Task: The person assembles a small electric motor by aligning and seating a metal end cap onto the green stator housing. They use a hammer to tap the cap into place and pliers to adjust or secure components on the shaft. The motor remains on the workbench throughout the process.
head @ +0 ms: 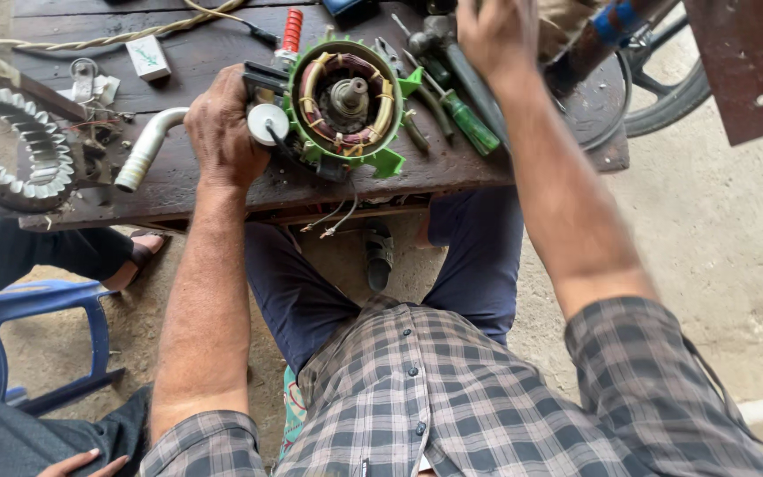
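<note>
1. Motor point(346, 102), green with copper wire coils inside, lies on the dark wooden table point(222, 181).
2. Left hand point(222, 132) is wrapped around the motor's left side, holding it.
3. Right hand point(496, 35) is farther back among the tools; I cannot tell if it holds anything.
4. Green screwdriver point(470, 124) lies just right of the motor.
5. Bent silver pipe point(147, 146) lies left of the holding hand.

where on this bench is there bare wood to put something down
Bare wood lies between the small white box and the left hand, above the bent metal pipe. It is crowded around the green motor, among the screwdrivers under the right hand, and by the stator ring.
</note>
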Available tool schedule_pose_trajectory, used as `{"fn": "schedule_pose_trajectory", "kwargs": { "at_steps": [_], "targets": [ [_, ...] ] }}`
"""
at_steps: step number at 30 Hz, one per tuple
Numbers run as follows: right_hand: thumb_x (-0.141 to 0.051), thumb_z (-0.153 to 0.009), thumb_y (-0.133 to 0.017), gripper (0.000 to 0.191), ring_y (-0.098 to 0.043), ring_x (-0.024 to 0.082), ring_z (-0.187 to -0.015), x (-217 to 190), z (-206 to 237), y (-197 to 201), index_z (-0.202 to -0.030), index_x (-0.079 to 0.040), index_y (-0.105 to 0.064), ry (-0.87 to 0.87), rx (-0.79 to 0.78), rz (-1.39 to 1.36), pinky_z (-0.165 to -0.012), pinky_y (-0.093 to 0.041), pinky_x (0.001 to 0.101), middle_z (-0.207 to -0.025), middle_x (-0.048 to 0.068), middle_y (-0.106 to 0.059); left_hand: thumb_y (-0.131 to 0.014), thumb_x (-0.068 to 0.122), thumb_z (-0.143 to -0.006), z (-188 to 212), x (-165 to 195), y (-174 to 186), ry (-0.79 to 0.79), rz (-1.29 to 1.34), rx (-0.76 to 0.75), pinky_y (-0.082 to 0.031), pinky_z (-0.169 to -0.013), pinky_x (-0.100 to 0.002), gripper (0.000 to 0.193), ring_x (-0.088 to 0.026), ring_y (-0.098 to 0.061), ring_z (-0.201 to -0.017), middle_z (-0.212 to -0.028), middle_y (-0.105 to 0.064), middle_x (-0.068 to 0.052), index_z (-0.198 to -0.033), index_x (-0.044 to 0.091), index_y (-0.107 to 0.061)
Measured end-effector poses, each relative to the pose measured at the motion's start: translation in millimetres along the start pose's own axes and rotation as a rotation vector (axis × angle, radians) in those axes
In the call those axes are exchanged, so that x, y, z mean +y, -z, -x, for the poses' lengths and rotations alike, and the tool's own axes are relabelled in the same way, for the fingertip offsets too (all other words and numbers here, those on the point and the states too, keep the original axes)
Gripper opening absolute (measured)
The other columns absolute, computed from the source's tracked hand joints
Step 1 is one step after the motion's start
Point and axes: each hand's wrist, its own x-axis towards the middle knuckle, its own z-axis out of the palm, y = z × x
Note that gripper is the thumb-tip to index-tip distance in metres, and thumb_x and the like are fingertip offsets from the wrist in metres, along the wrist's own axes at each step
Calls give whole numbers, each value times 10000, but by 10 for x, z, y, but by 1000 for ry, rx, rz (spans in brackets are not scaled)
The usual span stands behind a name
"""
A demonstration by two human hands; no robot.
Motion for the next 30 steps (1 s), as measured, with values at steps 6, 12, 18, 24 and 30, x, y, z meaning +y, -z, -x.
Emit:
{"fn": "schedule_pose_trajectory", "kwargs": {
  "at_steps": [6,12,18,24,30],
  "targets": [
    [-282,-934,-820,456,-637,426,-985,208,545,-282,-1257,-22,-629,180,2,51,-859,-516,528,-1083,234,-655,-555,281,-1143,34,-136,-148,46,30,8,-503,-591,-376,168,-172,-679,-733,-958,-737,-46,-1064,157,-635],
    [-205,-729,-797,591,-716,353,-1030,256,276,-316,-1278,-98,-605,-235,-295,-163,-981,-524,448,-1075,194,-728,-534,303,-1153,32,-82,-103,43,77,25,-507,-629,-408,213,-195,-679,-735,-913,-715,-43,-1074,142,-650],
    [-147,-881,-720,503,-761,215,-871,207,490,-1,-1358,-122,-563,-223,-168,-376,-839,-610,361,-1037,131,-759,-499,275,-1138,-30,-22,-41,-31,80,64,-508,-655,-418,236,-233,-708,-809,-1012,-733,-70,-1060,111,-649],
    [-152,-1213,-697,260,-642,151,-832,75,1099,734,-1411,-51,-562,172,-19,-910,-739,-523,284,-1028,93,-697,-530,267,-1112,-60,4,-28,-20,113,57,-504,-694,-433,231,-267,-710,-843,-1052,-739,-85,-1050,94,-671],
    [-115,-1165,-683,370,-684,191,-903,-20,1248,1221,-1497,1,-569,490,198,-479,-779,-539,311,-1043,113,-693,-527,260,-1119,-46,-3,-38,-14,114,48,-504,-750,-441,232,-275,-704,-907,-1103,-743,-89,-1116,89,-683]
  ]
}}
